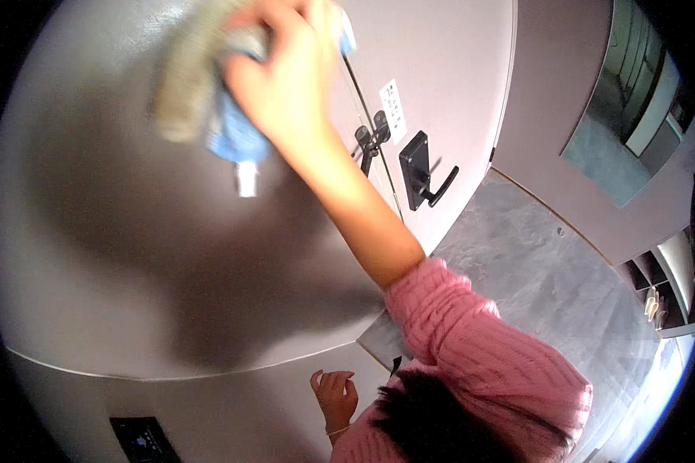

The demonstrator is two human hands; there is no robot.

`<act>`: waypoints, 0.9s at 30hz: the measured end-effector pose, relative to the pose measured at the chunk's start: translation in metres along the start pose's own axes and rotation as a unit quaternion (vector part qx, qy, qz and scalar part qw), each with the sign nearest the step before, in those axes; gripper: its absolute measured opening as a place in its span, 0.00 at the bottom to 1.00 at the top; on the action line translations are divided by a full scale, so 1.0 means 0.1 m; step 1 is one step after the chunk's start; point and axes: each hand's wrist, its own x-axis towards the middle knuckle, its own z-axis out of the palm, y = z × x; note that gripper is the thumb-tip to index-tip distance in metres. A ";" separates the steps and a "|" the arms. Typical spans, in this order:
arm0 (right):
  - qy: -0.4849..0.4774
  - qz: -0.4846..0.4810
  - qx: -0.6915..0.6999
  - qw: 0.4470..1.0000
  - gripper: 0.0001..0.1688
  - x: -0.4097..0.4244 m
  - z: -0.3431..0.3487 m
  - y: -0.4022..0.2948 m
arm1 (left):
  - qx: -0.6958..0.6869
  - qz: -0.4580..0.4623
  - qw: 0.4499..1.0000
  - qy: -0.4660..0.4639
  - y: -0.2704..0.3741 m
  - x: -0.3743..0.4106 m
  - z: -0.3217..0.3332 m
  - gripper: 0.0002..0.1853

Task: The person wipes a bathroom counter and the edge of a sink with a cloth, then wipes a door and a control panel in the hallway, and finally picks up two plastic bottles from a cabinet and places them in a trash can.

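Note:
My right hand (289, 69), blurred and raised at the top of the view, grips a cloth (185, 87) with grey-beige and light blue parts. The blue part (237, 133) hangs below the fingers, with a small white tag (247, 179) at its lower end. The cloth lies over or close to a smooth grey panel (121, 243); contact cannot be told. My left hand (335, 396) is low in the view near the body, its fingers loosely curled and nothing seen in it.
Right of the panel is a door with a black lever handle (431, 173), a black latch (372, 138) and a white sticker (392, 111) bearing writing. A black wall panel (143, 441), a mirror (625, 133), grey floor (515, 249) and a shelf with slippers (651, 305) also show.

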 end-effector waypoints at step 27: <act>-0.088 0.147 -0.090 0.981 0.17 -3.30 -1.32 1.05 | -0.067 -0.011 0.991 -0.115 0.15 0.05 0.18 0.10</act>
